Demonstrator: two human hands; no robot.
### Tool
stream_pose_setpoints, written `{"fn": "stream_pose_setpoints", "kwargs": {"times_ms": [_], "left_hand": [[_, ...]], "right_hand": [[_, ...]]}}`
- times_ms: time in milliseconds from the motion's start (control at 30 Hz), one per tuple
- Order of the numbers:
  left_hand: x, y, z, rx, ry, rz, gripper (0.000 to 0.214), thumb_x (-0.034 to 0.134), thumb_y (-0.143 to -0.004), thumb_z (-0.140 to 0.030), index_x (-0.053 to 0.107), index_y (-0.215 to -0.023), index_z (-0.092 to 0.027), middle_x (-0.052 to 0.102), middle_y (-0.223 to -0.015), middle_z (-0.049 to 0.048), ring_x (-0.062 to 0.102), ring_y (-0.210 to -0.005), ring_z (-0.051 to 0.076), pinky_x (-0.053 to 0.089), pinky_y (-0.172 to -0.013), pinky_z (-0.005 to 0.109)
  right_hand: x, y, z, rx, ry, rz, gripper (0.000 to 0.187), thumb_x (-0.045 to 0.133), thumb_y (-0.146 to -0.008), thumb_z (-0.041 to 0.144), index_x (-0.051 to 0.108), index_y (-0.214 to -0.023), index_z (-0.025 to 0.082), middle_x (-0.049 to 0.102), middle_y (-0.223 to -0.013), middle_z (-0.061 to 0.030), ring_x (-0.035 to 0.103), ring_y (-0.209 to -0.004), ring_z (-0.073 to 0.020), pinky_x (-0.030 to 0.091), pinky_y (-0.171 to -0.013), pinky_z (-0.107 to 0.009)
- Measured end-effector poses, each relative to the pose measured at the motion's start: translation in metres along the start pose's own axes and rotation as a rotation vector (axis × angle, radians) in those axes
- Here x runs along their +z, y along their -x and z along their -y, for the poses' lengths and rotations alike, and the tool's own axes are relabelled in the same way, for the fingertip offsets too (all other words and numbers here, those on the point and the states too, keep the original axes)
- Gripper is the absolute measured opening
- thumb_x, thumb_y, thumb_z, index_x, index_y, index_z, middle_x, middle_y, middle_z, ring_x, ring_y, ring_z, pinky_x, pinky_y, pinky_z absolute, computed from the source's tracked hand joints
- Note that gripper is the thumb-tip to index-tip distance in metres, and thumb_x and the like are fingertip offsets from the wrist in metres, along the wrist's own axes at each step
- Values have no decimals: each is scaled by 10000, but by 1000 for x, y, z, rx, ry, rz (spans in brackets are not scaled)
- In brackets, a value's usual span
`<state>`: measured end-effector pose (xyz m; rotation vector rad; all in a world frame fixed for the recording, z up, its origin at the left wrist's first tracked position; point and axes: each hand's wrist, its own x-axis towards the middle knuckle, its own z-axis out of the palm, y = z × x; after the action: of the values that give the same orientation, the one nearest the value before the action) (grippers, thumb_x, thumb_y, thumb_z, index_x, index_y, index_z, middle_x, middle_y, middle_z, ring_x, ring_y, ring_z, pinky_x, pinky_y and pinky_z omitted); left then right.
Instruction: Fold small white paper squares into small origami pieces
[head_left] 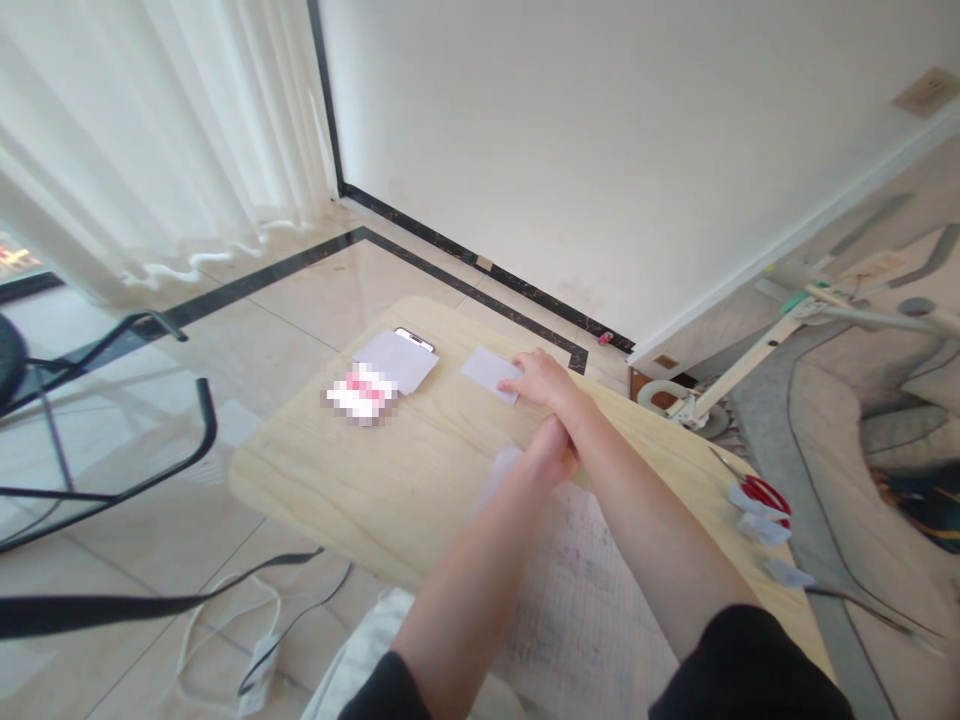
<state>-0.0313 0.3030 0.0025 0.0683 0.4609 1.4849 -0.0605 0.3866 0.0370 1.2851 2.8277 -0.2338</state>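
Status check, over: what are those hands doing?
Right hand: touching small white paper. Left hand: near right wrist. Red-handled scissors: apart from both hands.

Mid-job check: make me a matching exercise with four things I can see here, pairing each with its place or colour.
Column one:
1. Right hand
2. Left hand
3. Scissors
4. Curtain

Column two:
A. White, hanging in folds
B. Close by the other wrist
C. Red-handled, on the table
D. Fingertips at the small paper

Pairs: 1-D, 2-B, 3-C, 4-A
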Motion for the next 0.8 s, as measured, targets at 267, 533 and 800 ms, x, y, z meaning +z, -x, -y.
{"fn": "stream_pose_setpoints", "kwargs": {"times_ms": [267, 533, 800], "left_hand": [[-2, -2, 4, -33, 228, 19, 175, 430, -947, -257, 598, -981, -223, 596, -946, 64, 594, -947, 192, 497, -651, 232], [-6, -4, 6, -29, 208, 121, 167, 491, -920, -287, 619, -956, -186, 615, -909, 80, 603, -843, 196, 474, -574, 243], [-6, -5, 5, -75, 132, 57, 157, 489, -906, -256, 597, -831, -171, 565, -687, 39, 523, -576, 129, 369, -468, 226]], "right_hand": [[7, -3, -7, 22, -112, -43, 479, 791, -622, 435, 605, -983, 183, 610, -1005, -97, 592, -888, -226, 460, -762, -333], [2, -2, -4, 32, -148, -112, 377, 784, -626, 360, 569, -887, 194, 613, -924, -62, 574, -819, -205, 434, -701, -308], [-2, -4, -3, 24, -249, -124, 100, 693, -727, 232, 615, -774, 189, 670, -825, -37, 597, -754, -175, 435, -679, -284]]}}
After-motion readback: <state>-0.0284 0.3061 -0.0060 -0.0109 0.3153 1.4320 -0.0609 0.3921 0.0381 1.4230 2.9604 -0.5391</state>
